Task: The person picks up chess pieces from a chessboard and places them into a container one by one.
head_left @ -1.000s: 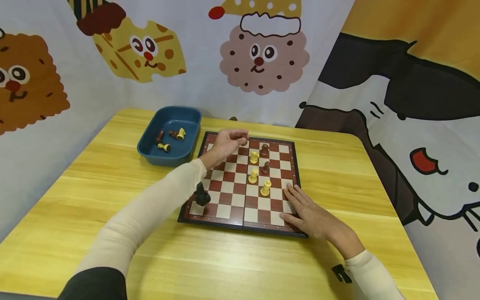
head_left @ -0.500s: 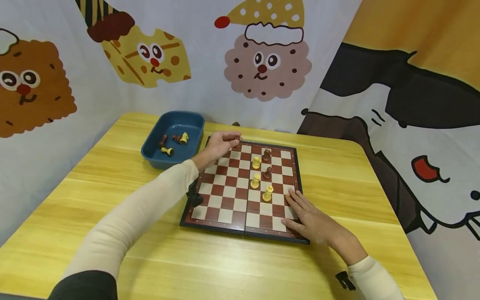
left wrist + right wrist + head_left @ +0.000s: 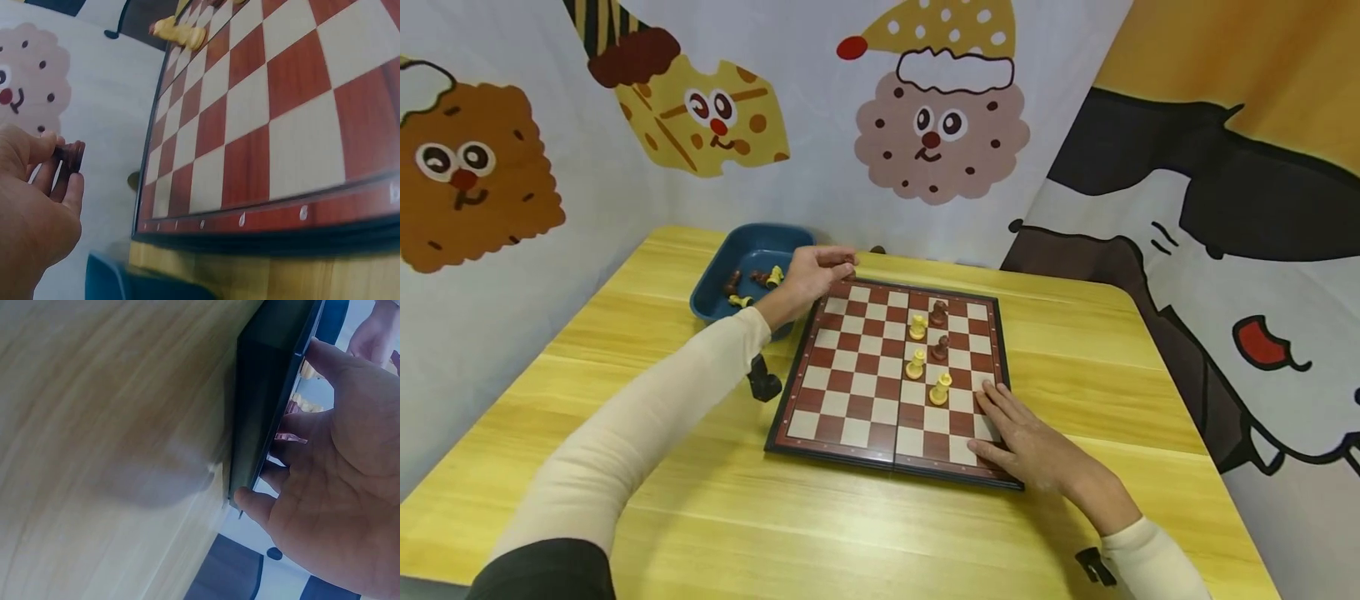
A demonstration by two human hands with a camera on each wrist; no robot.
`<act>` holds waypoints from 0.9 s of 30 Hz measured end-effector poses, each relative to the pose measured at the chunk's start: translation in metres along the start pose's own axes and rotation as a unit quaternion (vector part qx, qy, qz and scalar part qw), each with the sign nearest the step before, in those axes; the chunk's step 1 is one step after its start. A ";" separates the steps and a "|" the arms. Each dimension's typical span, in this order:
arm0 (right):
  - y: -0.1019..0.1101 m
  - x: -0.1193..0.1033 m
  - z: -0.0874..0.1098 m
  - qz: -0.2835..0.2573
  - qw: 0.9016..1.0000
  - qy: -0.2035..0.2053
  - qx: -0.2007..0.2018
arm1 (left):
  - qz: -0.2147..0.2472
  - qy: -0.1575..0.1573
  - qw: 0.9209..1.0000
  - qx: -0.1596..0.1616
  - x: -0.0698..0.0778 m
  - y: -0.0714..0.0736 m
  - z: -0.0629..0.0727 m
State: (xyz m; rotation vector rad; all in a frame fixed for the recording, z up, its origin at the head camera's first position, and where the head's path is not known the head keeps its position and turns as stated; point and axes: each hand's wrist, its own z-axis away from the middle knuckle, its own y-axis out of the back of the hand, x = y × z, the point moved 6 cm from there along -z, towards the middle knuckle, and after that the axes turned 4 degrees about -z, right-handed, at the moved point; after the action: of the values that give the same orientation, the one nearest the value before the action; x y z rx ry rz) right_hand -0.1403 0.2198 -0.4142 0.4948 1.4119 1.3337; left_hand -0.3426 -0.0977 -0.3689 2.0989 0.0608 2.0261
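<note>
Left hand [image 3: 807, 277] is pinching a half-hidden brown chessman [image 3: 74, 157]; right hand [image 3: 1026, 437] is resting outstretched on the chessboard [image 3: 842, 383], its border showing "d".

The left arm [image 3: 632, 437] stretches between one and two o'clock, the left grip [image 3: 805, 275] pinching, though partly hard to see. The right grip [image 3: 1033, 442], toward four o'clock, rests outstretched.

My left sleeve [image 3: 651, 417] was cream, close-fitting, creased mid-length, with black fabric [image 3: 546, 571] above it. My right sleeve [image 3: 1161, 568] was cream too, plain cuff [image 3: 1123, 531]. Blocky black fitting [image 3: 764, 382] sat under left cuff [image 3: 756, 331], notched black clip [image 3: 1095, 567] by right one. My fingers [image 3: 255, 503] were bare.
</note>
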 end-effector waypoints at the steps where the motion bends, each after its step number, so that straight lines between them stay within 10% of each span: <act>1: 0.000 0.000 0.000 -0.001 1.000 0.000 0.000 | -0.002 -0.001 1.000 0.003 0.000 0.003 -0.001; 27: -0.002 0.002 0.000 -0.008 1.000 0.002 0.002 | -0.023 -0.014 0.999 0.043 -0.013 0.071 0.004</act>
State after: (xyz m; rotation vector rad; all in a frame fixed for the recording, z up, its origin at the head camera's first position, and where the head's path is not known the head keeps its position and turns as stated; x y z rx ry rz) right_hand -0.1401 0.2213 -0.4167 0.4829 1.4204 1.3199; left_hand -0.3480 -0.1694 -0.3682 2.1556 0.1951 2.0007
